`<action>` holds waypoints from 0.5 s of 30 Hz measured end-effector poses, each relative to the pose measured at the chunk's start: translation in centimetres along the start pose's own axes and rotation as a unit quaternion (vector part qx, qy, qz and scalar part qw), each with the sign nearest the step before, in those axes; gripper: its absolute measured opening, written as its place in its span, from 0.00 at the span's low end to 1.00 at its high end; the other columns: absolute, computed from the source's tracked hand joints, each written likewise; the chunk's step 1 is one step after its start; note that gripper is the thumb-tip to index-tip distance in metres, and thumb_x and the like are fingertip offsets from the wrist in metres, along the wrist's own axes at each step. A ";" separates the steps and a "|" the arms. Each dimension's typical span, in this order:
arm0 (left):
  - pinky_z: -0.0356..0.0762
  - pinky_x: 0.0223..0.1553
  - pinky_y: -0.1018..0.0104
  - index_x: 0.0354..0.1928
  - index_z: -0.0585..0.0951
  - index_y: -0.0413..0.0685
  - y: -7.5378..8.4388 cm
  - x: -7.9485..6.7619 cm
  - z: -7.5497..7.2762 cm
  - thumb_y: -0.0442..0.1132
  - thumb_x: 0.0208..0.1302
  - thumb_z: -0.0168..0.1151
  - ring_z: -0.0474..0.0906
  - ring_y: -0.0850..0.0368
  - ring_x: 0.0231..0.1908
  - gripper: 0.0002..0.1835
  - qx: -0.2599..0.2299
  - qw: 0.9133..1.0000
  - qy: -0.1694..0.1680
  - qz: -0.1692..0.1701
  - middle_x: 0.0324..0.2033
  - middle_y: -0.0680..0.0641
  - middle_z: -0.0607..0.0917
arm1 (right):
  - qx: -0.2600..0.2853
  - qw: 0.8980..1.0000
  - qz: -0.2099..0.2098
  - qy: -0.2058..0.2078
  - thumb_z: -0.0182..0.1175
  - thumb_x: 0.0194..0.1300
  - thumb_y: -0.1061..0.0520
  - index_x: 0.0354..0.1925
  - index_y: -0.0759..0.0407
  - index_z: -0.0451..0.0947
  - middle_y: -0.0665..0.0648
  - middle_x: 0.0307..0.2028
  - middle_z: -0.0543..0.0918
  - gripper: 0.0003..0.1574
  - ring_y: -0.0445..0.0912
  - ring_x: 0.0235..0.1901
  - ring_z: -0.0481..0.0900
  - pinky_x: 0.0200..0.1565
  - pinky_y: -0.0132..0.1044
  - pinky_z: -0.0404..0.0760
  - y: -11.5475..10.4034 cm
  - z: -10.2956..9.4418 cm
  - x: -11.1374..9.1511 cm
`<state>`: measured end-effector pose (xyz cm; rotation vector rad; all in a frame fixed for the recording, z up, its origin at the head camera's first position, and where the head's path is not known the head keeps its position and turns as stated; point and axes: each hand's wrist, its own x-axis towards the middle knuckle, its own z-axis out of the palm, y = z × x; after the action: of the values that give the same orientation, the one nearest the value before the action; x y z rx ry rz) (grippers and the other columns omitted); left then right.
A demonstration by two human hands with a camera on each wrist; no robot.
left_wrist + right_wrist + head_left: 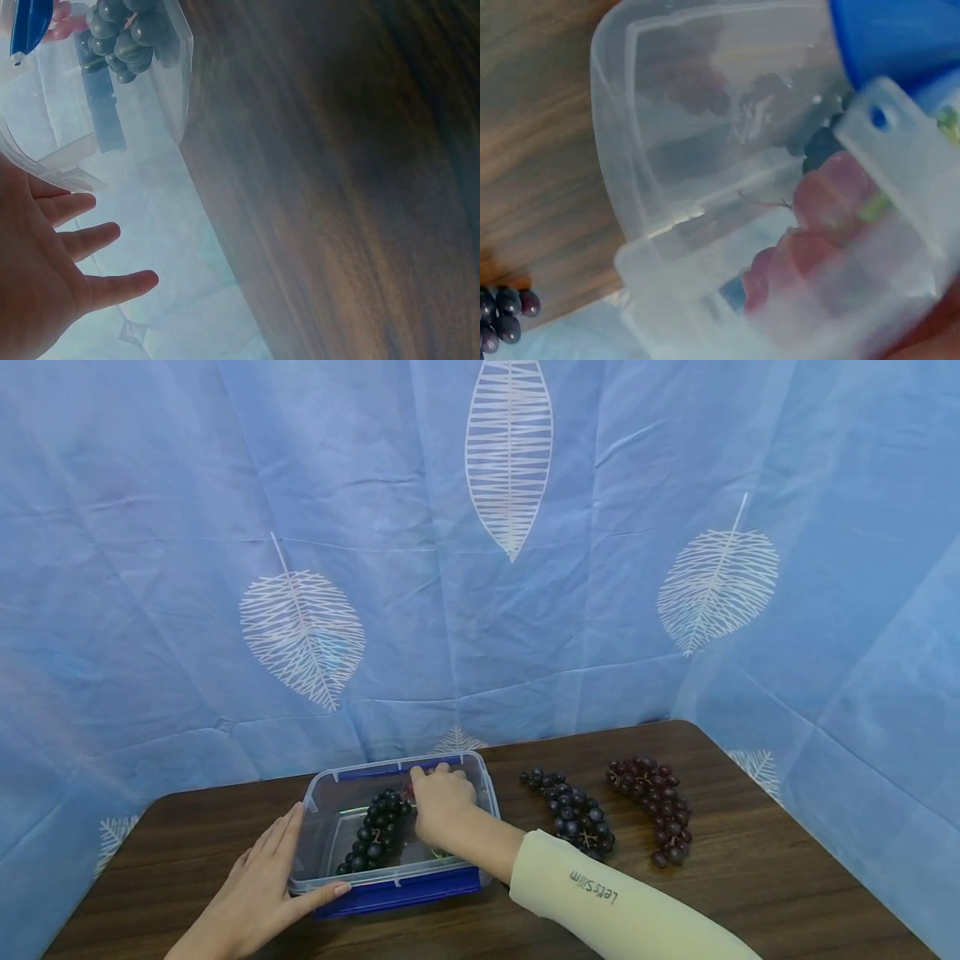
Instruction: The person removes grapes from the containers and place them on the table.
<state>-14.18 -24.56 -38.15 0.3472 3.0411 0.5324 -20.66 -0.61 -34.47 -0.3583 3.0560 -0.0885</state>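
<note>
A clear plastic container (322, 827) with blue clips stands on the table. Inside lies a bunch of dark grapes (378, 831), with a bunch of red grapes (810, 232) beside it, seen through the container wall in the right wrist view. My right hand (446, 802) reaches into the container, fingers curled over the red grapes, gripping them; it hides most of that bunch in the head view. My left hand (258, 885) rests against the container's near left corner, its fingers (112, 291) straight and spread, thumb along the front rim.
To the right of the container, a bunch of blue-black grapes (573, 814) and a bunch of dark red grapes (656, 806) lie on the brown wooden table (750, 860). A blue curtain (420, 610) with white leaf prints hangs behind and along the sides.
</note>
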 end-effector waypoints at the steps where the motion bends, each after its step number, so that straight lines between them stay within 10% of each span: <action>1: 0.56 0.54 0.17 0.80 0.40 0.39 0.0 0.0 0.0 0.77 0.59 0.56 0.52 0.18 0.69 0.65 0.001 1.000 -0.001 0.000 0.75 0.27 0.52 | 0.006 1.000 -0.003 0.001 0.70 0.62 0.49 0.71 0.48 0.67 0.64 0.52 0.78 0.42 0.57 0.39 0.79 0.25 0.42 0.79 0.1 -0.2 -0.1; 8: 0.59 0.54 0.19 0.79 0.42 0.37 0.0 0.1 0.1 0.76 0.59 0.57 0.54 0.19 0.69 0.65 0.007 1.000 0.010 0.009 0.75 0.27 0.53 | 0.038 0.999 -0.021 0.009 0.67 0.65 0.52 0.72 0.50 0.66 0.67 0.57 0.79 0.41 0.60 0.46 0.82 0.26 0.44 0.82 1.0 -1.8 -0.6; 15: 0.60 0.54 0.19 0.79 0.44 0.35 -0.1 0.3 0.0 0.75 0.59 0.58 0.52 0.20 0.69 0.65 0.007 1.000 0.004 0.002 0.75 0.26 0.52 | 0.048 0.998 -0.045 0.018 0.64 0.66 0.55 0.71 0.53 0.66 0.64 0.52 0.81 0.37 0.52 0.30 0.79 0.24 0.38 0.75 1.8 -3.2 -1.2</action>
<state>-14.48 -24.57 -38.22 0.3527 3.0529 0.5141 -20.11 1.54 -31.35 -0.4920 3.0559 -0.2491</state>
